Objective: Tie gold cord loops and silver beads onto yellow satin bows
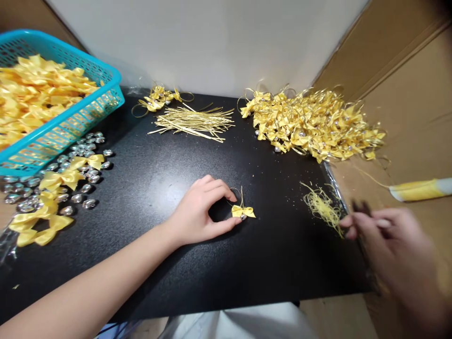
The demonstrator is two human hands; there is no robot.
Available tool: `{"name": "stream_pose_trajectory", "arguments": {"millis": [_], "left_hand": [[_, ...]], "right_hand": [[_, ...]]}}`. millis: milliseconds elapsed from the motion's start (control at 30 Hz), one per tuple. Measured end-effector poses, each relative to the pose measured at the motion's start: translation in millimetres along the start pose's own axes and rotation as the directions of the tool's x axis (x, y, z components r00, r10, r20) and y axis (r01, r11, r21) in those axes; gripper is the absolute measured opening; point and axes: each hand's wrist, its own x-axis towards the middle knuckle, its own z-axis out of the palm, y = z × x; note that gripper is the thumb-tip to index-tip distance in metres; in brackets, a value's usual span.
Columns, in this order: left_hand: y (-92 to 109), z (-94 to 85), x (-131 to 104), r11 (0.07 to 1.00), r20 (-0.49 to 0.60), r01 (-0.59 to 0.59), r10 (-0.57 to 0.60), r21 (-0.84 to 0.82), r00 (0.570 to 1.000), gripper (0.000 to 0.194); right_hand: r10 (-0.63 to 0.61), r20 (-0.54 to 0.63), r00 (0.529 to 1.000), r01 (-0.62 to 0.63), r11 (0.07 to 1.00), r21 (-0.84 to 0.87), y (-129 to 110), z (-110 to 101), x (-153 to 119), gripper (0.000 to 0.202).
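Close to the middle of the black table, my left hand (203, 209) rests with thumb and index finger at the left edge of a small yellow ribbon bow (245, 212). A silver bell (243, 217) sits at the bow's centre, and a thin gold cord (242, 195) rises from it. My right hand (391, 240), smeared by motion, is closed around a dark tool (360, 208) at the right table edge; its exact kind is too blurred to tell. Beside those fingertips lies a tangle of yellow thread scraps (321, 205).
A turquoise basket (88, 106) of yellow bows stands left, with silver bells (90, 203) and loose bows (61, 179) before it. Gold cords (194, 123) lie at the back, near a heap of finished bows (310, 125). A yellow thread spool (420, 189) is right, by cardboard (406, 94).
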Motion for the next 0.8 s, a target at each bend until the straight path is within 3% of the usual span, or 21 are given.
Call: {"name": "stream_pose_trajectory", "arguments": {"millis": [67, 133, 200, 233, 367, 800], "left_hand": [[0, 1.2, -2, 0.999, 0.031, 0.007, -0.008, 0.041, 0.999, 0.036], [1, 2.3, -4, 0.999, 0.067, 0.013, -0.016, 0.052, 0.998, 0.037], [2, 3.1, -4, 0.999, 0.089, 0.026, -0.03, 0.042, 0.996, 0.032], [2, 3.4, -4, 0.999, 0.094, 0.035, -0.038, 0.037, 0.995, 0.029], [2, 4.8, -3, 0.999, 0.11, 0.04, -0.044, 0.031, 0.993, 0.024], [1, 5.1, -1, 0.998, 0.106, 0.025, -0.031, 0.054, 0.994, 0.019]], "right_hand": [[-0.14, 0.26, 0.955, 0.123, 0.989, 0.083, -38, 17, 0, 0.021], [-0.277, 0.506, 0.817, 0.227, 0.961, 0.16, -72, 36, 2, 0.019], [-0.348, 0.633, 0.692, 0.309, 0.935, 0.176, -94, 53, 7, 0.024], [-0.356, 0.662, 0.659, 0.335, 0.927, 0.165, -100, 59, 9, 0.027], [-0.344, 0.684, 0.644, 0.351, 0.927, 0.135, -103, 70, 14, 0.031], [-0.371, 0.687, 0.625, 0.386, 0.911, 0.141, -97, 68, 19, 0.036]]}}
